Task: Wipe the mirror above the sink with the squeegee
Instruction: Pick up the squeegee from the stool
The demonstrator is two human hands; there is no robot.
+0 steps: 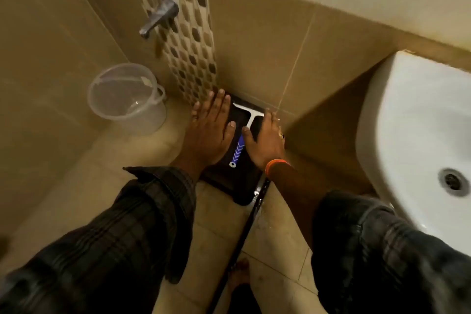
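Observation:
A squeegee (pixel 241 141) with a blue handle and a white T-shaped head lies on a dark stool (pixel 235 186) in the corner of the tiled floor. My left hand (pixel 210 127) rests flat on the stool to the left of the squeegee, fingers spread. On the other side, my right hand (pixel 265 139) also lies flat, its thumb touching the squeegee's neck. Neither hand grips it. The mirror is out of view.
A white sink (pixel 418 130) juts out at the right. A clear plastic bucket (pixel 127 99) stands on the floor at the left, below a metal tap (pixel 159 16) on the wall. A thin dark rod (pixel 244 232) runs along the floor from the stool toward me.

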